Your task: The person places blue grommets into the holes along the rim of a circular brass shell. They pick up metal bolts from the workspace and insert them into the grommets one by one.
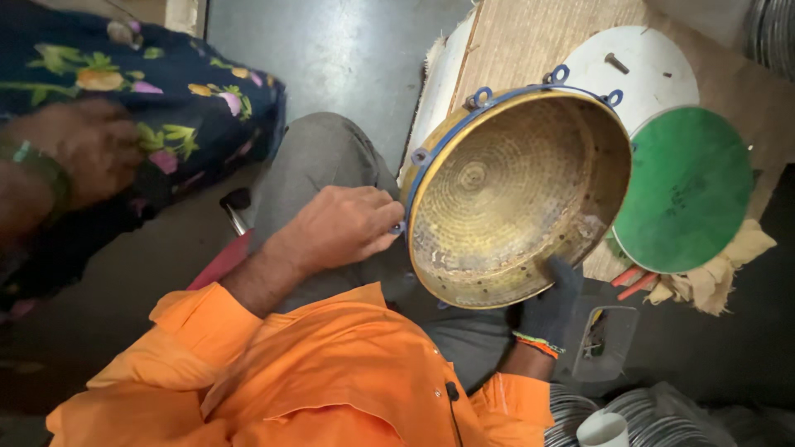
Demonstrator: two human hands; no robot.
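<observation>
Between our hands, one brass bowl (513, 199) is tilting; left hand (344, 228) pinching its blue-ringed rim, gloved right hand (551, 302) gripping the lower edge.

Your left hand (344, 228) pinches the brass bowl's (505, 199) blue ring (439, 141) at nine o'clock; your gloved right hand (553, 308) grips its rim at five o'clock.

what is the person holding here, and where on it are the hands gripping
A round hammered brass bowl with a blue ringed rim band, tilted on its side. The left hand grips the rim's left edge; the dark-gloved right hand holds the lower rim.
</observation>
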